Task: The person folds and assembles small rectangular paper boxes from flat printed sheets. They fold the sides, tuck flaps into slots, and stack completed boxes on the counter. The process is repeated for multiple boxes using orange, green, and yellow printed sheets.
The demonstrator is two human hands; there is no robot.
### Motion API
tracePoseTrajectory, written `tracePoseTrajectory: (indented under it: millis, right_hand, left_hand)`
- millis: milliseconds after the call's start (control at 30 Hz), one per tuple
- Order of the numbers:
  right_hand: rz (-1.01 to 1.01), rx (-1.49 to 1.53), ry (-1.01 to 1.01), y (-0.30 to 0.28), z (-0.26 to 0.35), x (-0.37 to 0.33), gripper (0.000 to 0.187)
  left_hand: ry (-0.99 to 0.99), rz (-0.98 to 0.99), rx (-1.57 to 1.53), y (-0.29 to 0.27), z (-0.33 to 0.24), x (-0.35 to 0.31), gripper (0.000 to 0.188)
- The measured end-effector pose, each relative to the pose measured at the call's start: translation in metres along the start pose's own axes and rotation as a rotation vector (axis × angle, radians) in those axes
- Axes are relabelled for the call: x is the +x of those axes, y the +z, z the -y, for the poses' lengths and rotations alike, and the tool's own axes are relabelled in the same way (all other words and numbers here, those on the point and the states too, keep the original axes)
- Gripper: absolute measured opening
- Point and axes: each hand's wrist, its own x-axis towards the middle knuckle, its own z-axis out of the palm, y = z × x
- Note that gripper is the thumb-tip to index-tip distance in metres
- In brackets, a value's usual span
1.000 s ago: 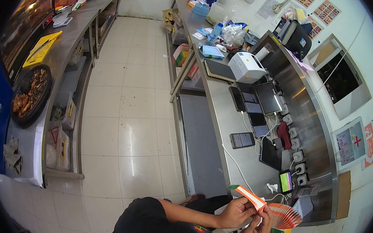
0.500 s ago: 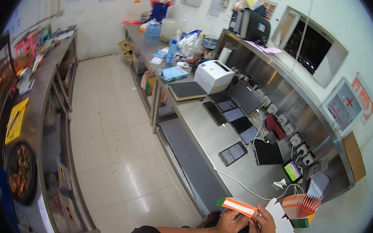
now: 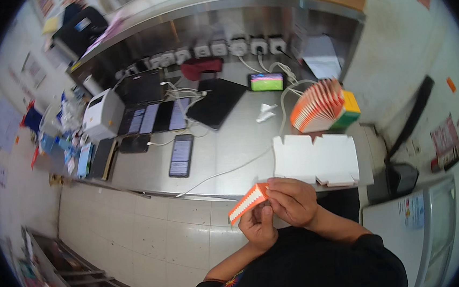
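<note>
View swung, hands (image 3: pixel 259 230) (image 3: pixel 296 202) holding orange strip (image 3: pixel 247 202), probably card.

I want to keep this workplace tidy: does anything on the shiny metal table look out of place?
Yes, slightly. A crumpled white scrap, perhaps paper, lies near the middle of the shiny grey metal table, like litter. A thin white cable also runs across the table to its front edge, where it might get caught.

Strip (image 3: pixel 247 203) of seemingly matt card
</note>
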Motion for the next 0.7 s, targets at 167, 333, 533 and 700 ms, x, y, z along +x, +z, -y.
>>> tracePoseTrajectory:
  millis: [167, 333, 533, 700]
  right_hand:
    - [-0.064, -0.078, 0.03, -0.038, -0.023, -0.01, 0.026]
    - [-0.138, -0.082, 0.108, -0.07, -0.046, -0.02, 0.026]
    - [-0.159, 0.027, 0.194, -0.107, -0.084, -0.027, 0.034]
    - [-0.187, -0.088, 0.124, -0.137, -0.112, -0.032, 0.032]
  left_hand:
    - [-0.061, 0.123, 0.032, 0.037, 0.003, 0.019, 0.045]
    - [0.06, 0.193, 0.24, 0.089, 0.007, 0.036, 0.044]
    - [-0.078, 0.191, 0.125, 0.132, 0.019, 0.048, 0.043]
    - [-0.279, 0.204, -0.139, 0.168, 0.023, 0.064, 0.046]
